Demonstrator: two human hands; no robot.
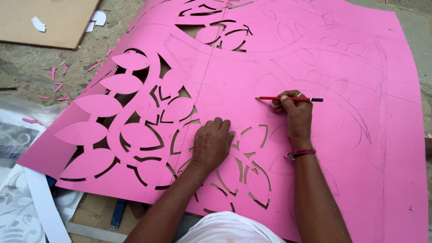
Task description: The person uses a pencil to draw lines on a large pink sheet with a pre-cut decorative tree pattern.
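At far left, white printed sheets (pixel 18 148) and a white strip (pixel 45 209) lie on the ground, with a brown board (pixel 49 20) above them carrying white scraps (pixel 38 24). Pink offcuts (pixel 56 72) are scattered beside it. A large pink sheet (pixel 396 135) covers the middle and right; its left part is cut into leaf shapes (pixel 96 105), its right part bears pencilled leaves. The left hand (pixel 212 143) lies flat on the sheet, fingers loose, grasping nothing. Just right of it, the right hand (pixel 293 111) pinches a red pencil (pixel 288 98), which lies level with its tip pointing left over the sheet. No containers show.
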